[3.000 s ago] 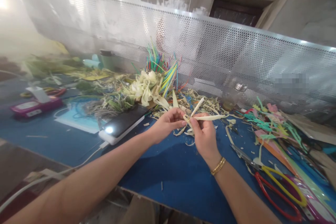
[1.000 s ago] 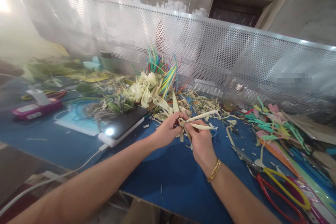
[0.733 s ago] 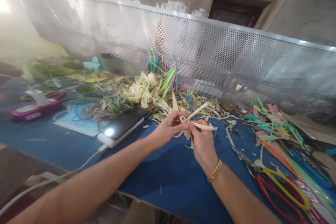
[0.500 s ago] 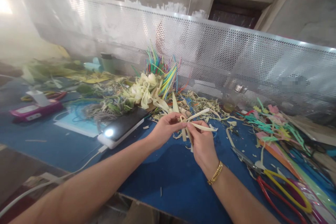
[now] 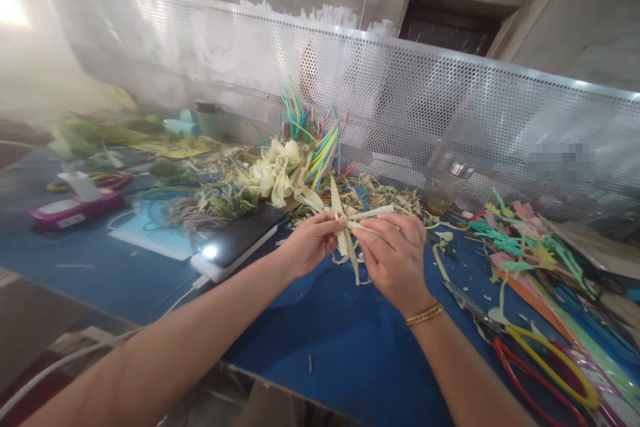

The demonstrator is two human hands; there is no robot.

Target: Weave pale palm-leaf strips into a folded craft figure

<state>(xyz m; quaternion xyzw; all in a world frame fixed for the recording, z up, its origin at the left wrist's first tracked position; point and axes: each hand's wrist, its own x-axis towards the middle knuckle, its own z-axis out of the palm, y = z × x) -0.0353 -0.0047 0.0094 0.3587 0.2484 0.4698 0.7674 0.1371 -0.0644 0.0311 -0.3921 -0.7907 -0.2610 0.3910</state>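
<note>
Pale corn husk strips (image 5: 343,240) cross one another in a small woven star above the blue table. My left hand (image 5: 313,243) pinches the star close to its crossing, thumb and forefinger pressed together. On the other side, my right hand (image 5: 395,257) has its fingers closed on a strip running out to the right. Other strip ends stick up and hang down between the hands. Part of the weave is hidden behind my fingers.
Scissors (image 5: 493,323) with red and yellow handles lie at the right. Husk scraps (image 5: 383,193) and husks (image 5: 280,170) are heaped behind my hands. A lit phone on a white power bank (image 5: 240,247) sits left, near a purple power strip (image 5: 75,208). A perforated metal panel (image 5: 350,73) stands behind.
My right hand has shifted from the crossing out to the right along a strip, turning palm-down. My left hand still pinches the star, which now lies flatter.
</note>
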